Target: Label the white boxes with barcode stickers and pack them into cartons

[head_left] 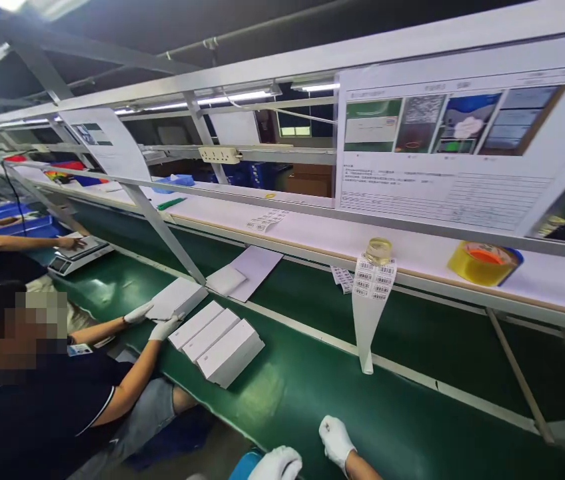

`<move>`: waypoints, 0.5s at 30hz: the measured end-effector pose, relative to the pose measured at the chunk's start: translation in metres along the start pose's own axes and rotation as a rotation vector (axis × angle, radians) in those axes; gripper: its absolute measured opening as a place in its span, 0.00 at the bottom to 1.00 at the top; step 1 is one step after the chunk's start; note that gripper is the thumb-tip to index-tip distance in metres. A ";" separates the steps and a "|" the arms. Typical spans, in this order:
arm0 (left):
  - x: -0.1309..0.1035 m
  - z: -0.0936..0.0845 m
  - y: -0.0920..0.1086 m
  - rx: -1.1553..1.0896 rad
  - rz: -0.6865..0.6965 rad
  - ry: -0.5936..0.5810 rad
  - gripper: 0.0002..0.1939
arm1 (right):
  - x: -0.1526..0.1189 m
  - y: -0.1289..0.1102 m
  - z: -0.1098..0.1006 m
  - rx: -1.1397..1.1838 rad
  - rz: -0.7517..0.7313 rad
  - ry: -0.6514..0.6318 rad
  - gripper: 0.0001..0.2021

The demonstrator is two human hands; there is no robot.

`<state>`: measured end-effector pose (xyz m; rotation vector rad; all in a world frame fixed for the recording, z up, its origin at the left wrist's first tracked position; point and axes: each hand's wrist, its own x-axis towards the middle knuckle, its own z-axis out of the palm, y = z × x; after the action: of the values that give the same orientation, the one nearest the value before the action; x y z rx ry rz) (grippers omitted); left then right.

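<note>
My left hand (276,463), in a white glove, is at the bottom edge of the head view, partly cut off, with its fingers curled in. Beside it shows a piece of a blue thing (246,465) whose kind I cannot tell. My right hand (336,443), also in a white glove, is closed in a loose fist over the green work surface (307,393). Nothing shows in either hand. Ahead and to the left, several white boxes (230,347) lie side by side, apart from my hands.
At left a co-worker's gloved hands (165,327) touch another white box (177,299). A strip of barcode labels (373,280) hangs from the shelf (312,230) under a tape roll (378,251). Yellow tape (485,262) sits right. Farther left is a scale (82,253) with another person's hand.
</note>
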<state>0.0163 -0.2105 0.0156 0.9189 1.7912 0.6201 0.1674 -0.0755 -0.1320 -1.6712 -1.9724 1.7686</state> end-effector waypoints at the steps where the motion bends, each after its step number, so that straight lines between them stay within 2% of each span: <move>1: 0.004 -0.009 -0.002 0.013 -0.011 0.000 0.17 | 0.008 -0.002 -0.007 -0.028 0.023 -0.005 0.13; 5: 0.026 -0.036 -0.007 0.073 -0.030 -0.038 0.11 | 0.039 -0.019 -0.025 -0.119 0.039 0.013 0.12; 7: 0.043 -0.049 -0.002 0.093 0.003 -0.094 0.09 | 0.061 -0.037 -0.032 -0.154 0.010 0.048 0.12; 9: 0.063 -0.076 0.006 0.098 0.069 -0.172 0.10 | 0.089 -0.064 -0.041 -0.183 -0.024 0.101 0.10; 10: 0.075 -0.098 0.011 0.095 0.107 -0.202 0.12 | 0.107 -0.082 -0.047 -0.194 -0.040 0.133 0.10; 11: 0.088 -0.128 0.015 0.090 0.144 -0.215 0.13 | 0.126 -0.102 -0.055 -0.200 -0.052 0.168 0.09; 12: 0.102 -0.166 0.018 0.082 0.178 -0.210 0.16 | 0.146 -0.123 -0.065 -0.203 -0.062 0.207 0.09; 13: 0.117 -0.211 0.021 0.074 0.206 -0.181 0.15 | 0.167 -0.146 -0.077 -0.202 -0.067 0.249 0.10; 15: 0.150 -0.317 0.022 0.061 0.252 -0.092 0.16 | 0.208 -0.193 -0.104 -0.195 -0.068 0.337 0.12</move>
<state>-0.3038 -0.0765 0.0720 1.2080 1.6329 0.6731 0.0125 0.1792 -0.0802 -1.7881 -2.0649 1.2073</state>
